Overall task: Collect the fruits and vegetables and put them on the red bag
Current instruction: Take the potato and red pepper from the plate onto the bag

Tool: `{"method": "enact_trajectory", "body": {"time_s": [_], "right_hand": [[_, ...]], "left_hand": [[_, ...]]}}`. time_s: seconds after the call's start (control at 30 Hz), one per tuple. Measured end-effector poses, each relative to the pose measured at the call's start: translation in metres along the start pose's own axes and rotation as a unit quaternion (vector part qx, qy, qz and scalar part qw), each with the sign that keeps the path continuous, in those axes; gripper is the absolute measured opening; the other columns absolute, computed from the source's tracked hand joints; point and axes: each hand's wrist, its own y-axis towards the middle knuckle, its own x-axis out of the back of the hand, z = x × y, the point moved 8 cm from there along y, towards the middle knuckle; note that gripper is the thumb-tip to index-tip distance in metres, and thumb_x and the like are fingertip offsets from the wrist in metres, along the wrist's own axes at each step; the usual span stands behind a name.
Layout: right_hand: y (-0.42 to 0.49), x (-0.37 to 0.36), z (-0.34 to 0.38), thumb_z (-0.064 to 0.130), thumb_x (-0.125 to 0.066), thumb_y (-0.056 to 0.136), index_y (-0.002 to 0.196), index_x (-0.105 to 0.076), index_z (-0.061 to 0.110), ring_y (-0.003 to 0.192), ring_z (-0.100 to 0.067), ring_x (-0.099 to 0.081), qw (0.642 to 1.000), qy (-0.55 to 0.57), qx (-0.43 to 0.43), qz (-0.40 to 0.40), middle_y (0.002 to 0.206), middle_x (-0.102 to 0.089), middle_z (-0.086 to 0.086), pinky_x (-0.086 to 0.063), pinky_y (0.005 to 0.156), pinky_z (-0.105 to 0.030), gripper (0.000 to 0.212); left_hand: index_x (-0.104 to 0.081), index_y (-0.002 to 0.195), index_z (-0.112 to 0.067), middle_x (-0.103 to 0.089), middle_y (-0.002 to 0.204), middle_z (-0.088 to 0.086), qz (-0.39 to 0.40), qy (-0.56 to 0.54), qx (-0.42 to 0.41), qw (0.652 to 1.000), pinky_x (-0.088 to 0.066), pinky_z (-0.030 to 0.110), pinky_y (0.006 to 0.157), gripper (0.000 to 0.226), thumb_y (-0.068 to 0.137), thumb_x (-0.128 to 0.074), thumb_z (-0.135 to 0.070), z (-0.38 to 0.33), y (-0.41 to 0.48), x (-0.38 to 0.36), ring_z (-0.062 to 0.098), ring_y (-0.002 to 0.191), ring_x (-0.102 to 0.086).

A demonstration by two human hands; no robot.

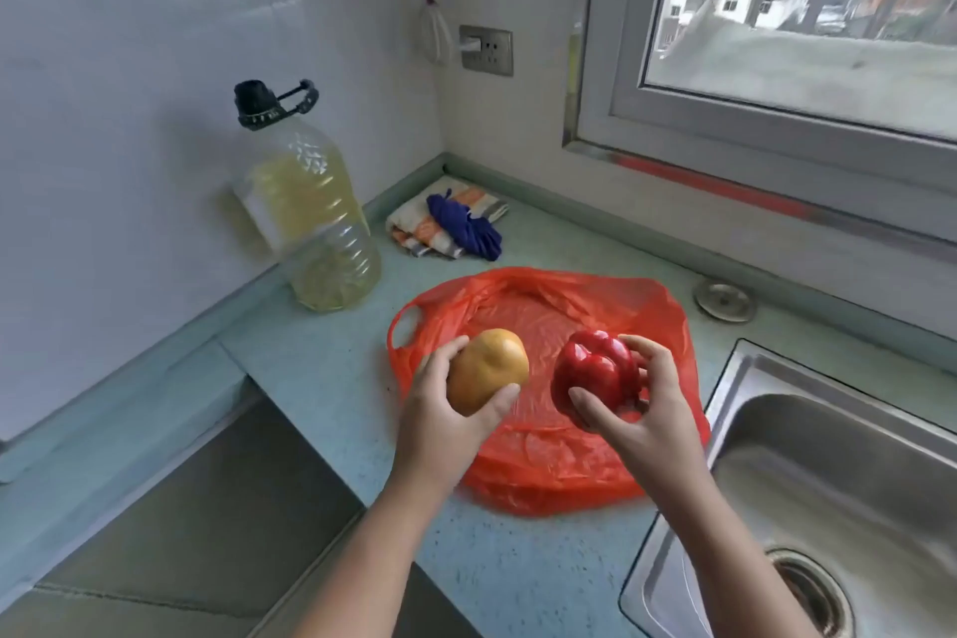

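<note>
1. Left grip point(440, 417) curls round a yellow-brown rounded fruit point(487, 370); right grip point(650, 412) curls round a glossy red bell pepper point(595, 370).
2. Both are held over the crinkled red plastic bag point(544, 308), which lies flat on the pale green desk point(321, 378).
3. The step looks like placing: lower each onto bare plastic, apart, then loosen the fingers.

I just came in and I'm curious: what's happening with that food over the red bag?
A person is gathering food onto a red bag that lies spread flat on the counter. The left hand holds a round yellow-brown fruit, and the right hand holds a red pepper. Both are over the bag, not yet set down, and no food lies on it. An oil bottle stands to the left and a sink is on the right.
</note>
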Motion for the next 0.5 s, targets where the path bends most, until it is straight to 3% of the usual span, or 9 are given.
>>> {"method": "enact_trajectory", "body": {"time_s": [0.23,0.33,0.5], "right_hand": [[0.041,-0.013,-0.029,0.027,-0.079,0.066,0.118,-0.043,0.029,0.097,-0.012,-0.052,0.997,-0.061,-0.051,-0.021,0.112,-0.050,0.004,-0.039,0.079,-0.018,0.062],[0.060,-0.025,-0.042,0.027,-0.079,0.066,0.119,-0.044,0.027,0.097,-0.010,-0.048,0.991,-0.114,-0.058,-0.038,0.111,-0.047,0.004,-0.033,0.078,-0.014,0.062],[0.092,-0.050,-0.065,0.030,-0.078,0.067,0.125,-0.044,0.021,0.097,-0.010,-0.044,0.978,-0.178,-0.099,-0.045,0.109,-0.043,0.003,-0.031,0.084,-0.021,0.068]], "left_hand": [[-0.049,0.124,-0.017,-0.049,0.118,-0.004,0.060,0.023,-0.010,0.998,-0.029,-0.002,0.080,0.064,0.068,-0.077,-0.034,0.034,0.060,-0.027,0.006,0.107,-0.044],[-0.050,0.124,-0.016,-0.049,0.120,-0.001,0.101,0.034,-0.012,0.994,-0.030,0.009,0.087,0.065,0.068,-0.078,-0.032,0.051,0.090,-0.042,0.007,0.108,-0.043],[-0.048,0.125,-0.017,-0.048,0.123,-0.001,0.184,0.061,-0.038,0.980,-0.033,0.019,0.092,0.065,0.070,-0.076,-0.036,0.072,0.140,-0.068,0.012,0.112,-0.044]]}}
